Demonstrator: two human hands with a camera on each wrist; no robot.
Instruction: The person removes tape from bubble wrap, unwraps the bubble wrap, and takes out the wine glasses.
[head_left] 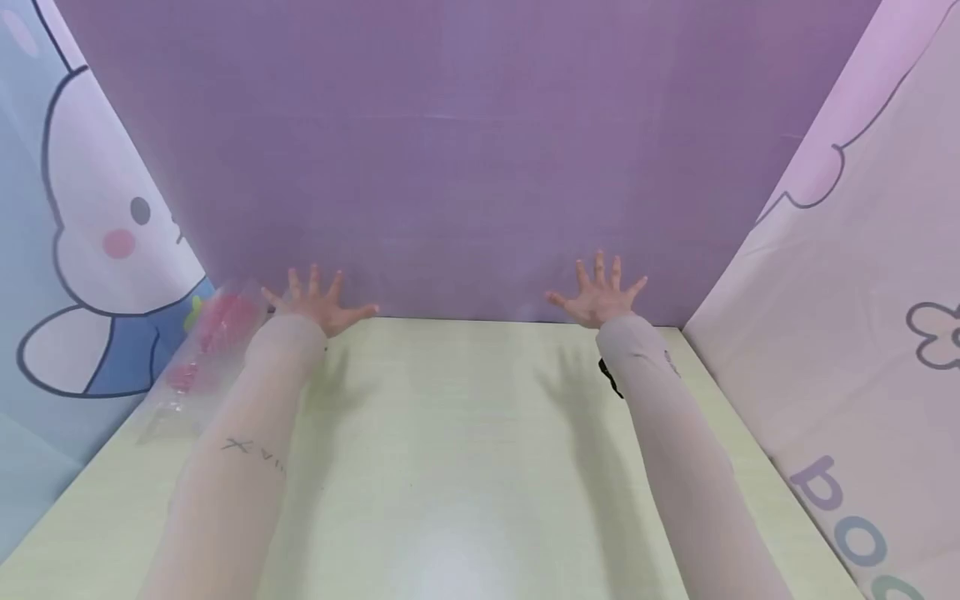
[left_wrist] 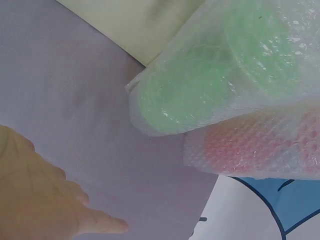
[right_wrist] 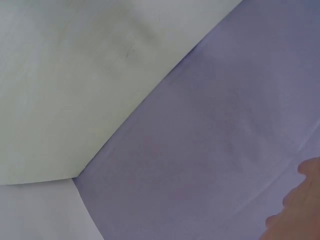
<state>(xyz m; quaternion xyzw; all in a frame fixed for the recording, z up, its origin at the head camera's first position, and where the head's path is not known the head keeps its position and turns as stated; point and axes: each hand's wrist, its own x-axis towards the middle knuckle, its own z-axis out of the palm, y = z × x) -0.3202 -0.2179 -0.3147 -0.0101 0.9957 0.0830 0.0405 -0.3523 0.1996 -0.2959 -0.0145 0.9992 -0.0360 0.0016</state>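
Observation:
Both arms reach forward over the pale table in the head view. My left hand (head_left: 318, 304) has its fingers spread and holds nothing, in front of the purple backdrop. My right hand (head_left: 598, 298) is spread the same way at the right, also holding nothing. Beside the left forearm lies a clear bubble-wrap package (head_left: 202, 358) with pink-red pieces inside. In the left wrist view, a wrapped green thing (left_wrist: 187, 87) and a wrapped red one (left_wrist: 255, 145) lie near the left hand (left_wrist: 45, 195). Only part of the right hand (right_wrist: 297, 212) enters the right wrist view.
The pale table (head_left: 450, 433) meets the purple backdrop (head_left: 465, 167) at its far edge. A printed cartoon panel (head_left: 97, 217) stands on the left, a light panel with a flower and letters (head_left: 840, 317) on the right. A black strap (head_left: 611, 379) shows by the right wrist.

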